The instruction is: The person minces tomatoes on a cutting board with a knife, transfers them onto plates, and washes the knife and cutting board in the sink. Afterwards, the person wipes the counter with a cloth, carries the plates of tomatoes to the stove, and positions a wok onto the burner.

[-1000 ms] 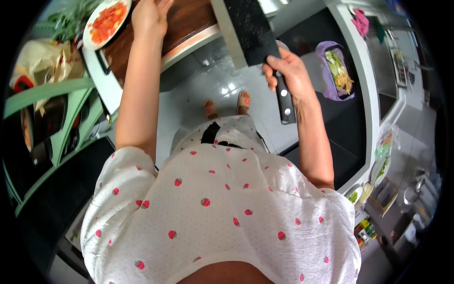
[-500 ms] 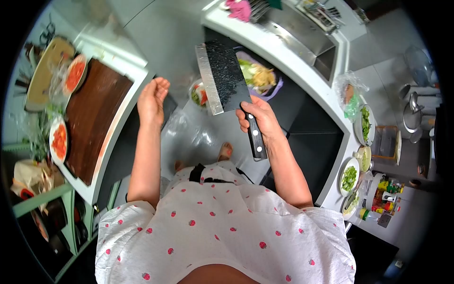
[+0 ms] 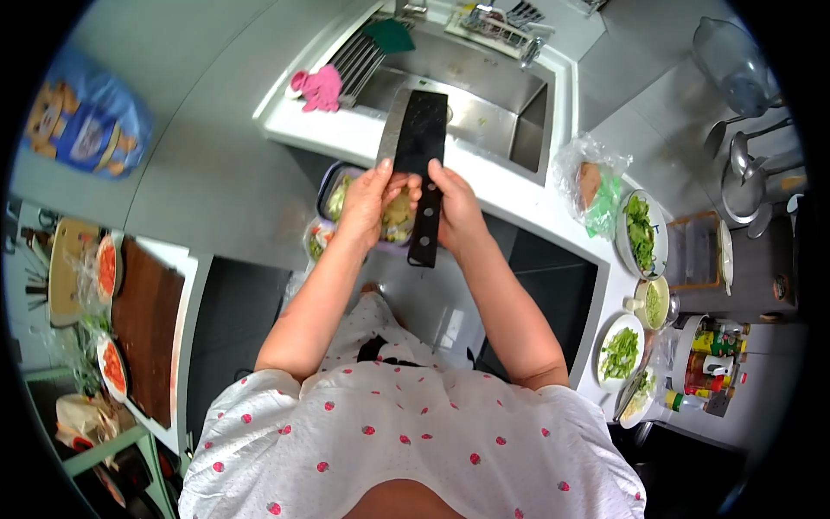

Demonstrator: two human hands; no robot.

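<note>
Both hands are together in front of me around a cleaver (image 3: 421,130), its broad dark blade pointing toward the sink and its black riveted handle toward me. My right hand (image 3: 458,212) is closed around the handle near the blade. At the blade's lower corner, my left hand (image 3: 366,203) is closed, its thumb and curled fingers against the cleaver; the exact contact is partly hidden. Beneath the hands, partly covered, is a bin (image 3: 331,183) with vegetable scraps (image 3: 398,216).
Ahead is a steel sink (image 3: 484,112) with a drying rack and a pink cloth (image 3: 318,88). On the right counter are a bowl of greens (image 3: 640,233), a plate of chopped greens (image 3: 620,353) and bottles. To the left lies a brown board (image 3: 147,320) beside plates of chopped red food (image 3: 112,368).
My left hand has come in from the left to the cleaver. The view has turned toward the sink, and the cleaver is now over the sink's front edge.
</note>
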